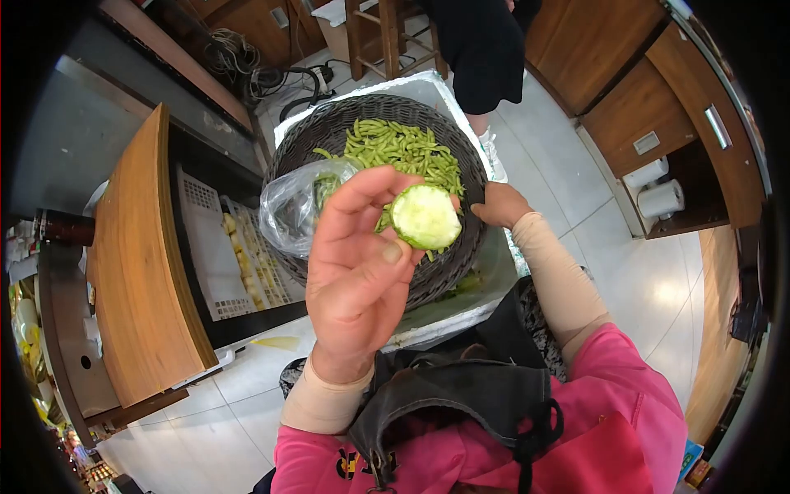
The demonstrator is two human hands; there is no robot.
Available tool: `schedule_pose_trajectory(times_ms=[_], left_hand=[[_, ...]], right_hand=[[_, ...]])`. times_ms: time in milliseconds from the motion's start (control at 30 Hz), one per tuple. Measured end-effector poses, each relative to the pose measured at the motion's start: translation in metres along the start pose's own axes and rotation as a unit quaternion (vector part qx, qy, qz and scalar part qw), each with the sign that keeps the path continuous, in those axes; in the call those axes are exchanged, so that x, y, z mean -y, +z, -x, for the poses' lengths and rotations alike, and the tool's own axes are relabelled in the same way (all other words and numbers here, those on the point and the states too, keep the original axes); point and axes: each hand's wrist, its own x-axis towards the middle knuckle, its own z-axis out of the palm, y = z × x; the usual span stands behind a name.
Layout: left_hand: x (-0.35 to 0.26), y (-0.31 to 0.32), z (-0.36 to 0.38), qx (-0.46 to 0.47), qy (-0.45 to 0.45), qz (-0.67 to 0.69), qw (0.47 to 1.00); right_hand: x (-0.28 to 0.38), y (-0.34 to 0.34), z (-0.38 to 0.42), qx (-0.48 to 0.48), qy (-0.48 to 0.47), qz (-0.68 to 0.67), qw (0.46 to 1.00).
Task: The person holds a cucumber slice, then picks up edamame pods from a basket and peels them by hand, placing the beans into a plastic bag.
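Raised in front of the camera, my left hand [355, 284] pinches a cut piece of green-skinned vegetable [425, 216], perhaps cucumber or gourd. Its round, pale cut face is turned up towards me. My right hand [504, 204] is closed on the right rim of a dark woven basket [309, 132], with its fingertips partly hidden. Green bean pods [403, 146] are heaped in the basket. A clear plastic bag [286, 210] with something green in it lies at the basket's left side, partly behind my left hand.
Under the basket is a white foam box [432, 82]. A wooden-fronted cabinet [136, 272] with a white perforated tray [206, 272] stands at left. Another person's leg [485, 58] and a wooden stool [374, 41] are ahead. Paper rolls [661, 199] sit in the right cabinet.
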Motion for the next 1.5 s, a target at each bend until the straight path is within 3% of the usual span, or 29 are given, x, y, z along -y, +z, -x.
schedule_pose_trajectory(times_ms=[167,300,433,533,600,700,800,833,933,1033,1133,1267,1500], left_hand=[[-0.002,0.007,0.001,-0.020,-0.012,-0.025,0.999],[-0.009,0.024,0.012,0.035,-0.093,-0.002,0.995],[-0.011,0.044,0.025,0.111,-0.039,0.084,0.990],[-0.006,0.054,0.034,0.119,0.018,0.160,0.980],[-0.016,0.071,0.044,0.083,0.010,0.169,0.982],[-0.012,0.065,0.031,0.187,0.045,0.190,0.963],[0.010,0.083,0.037,0.106,0.190,0.253,0.943],[-0.011,0.097,0.051,0.034,0.121,0.245,0.961],[-0.002,0.078,0.031,0.147,0.176,0.243,0.942],[0.006,0.096,0.049,0.031,0.203,0.296,0.933],[0.003,0.095,0.054,0.004,0.205,0.268,0.941],[0.007,0.087,0.044,0.057,0.253,0.248,0.933],[-0.006,0.071,0.043,0.127,0.204,0.189,0.952]], right_hand=[[0.010,0.001,0.006,0.002,0.014,0.002,1.000],[0.009,0.001,0.008,-0.009,-0.004,0.007,1.000],[0.008,0.003,0.007,-0.017,-0.020,-0.005,1.000],[0.012,0.000,0.008,-0.004,-0.024,0.003,1.000],[0.012,-0.001,0.009,0.001,-0.015,0.008,1.000],[0.014,0.000,0.010,-0.008,-0.014,-0.001,1.000],[0.015,0.002,0.010,-0.017,-0.015,0.002,1.000],[0.012,0.004,0.009,-0.020,-0.019,0.006,1.000],[0.010,0.009,0.001,-0.025,-0.034,0.015,0.999],[0.011,0.008,0.005,-0.021,-0.026,0.022,0.999],[0.013,0.006,0.006,-0.026,-0.039,0.031,0.998],[0.010,0.011,0.003,-0.036,-0.040,0.033,0.998],[0.010,0.011,0.001,-0.029,-0.056,0.039,0.997]])
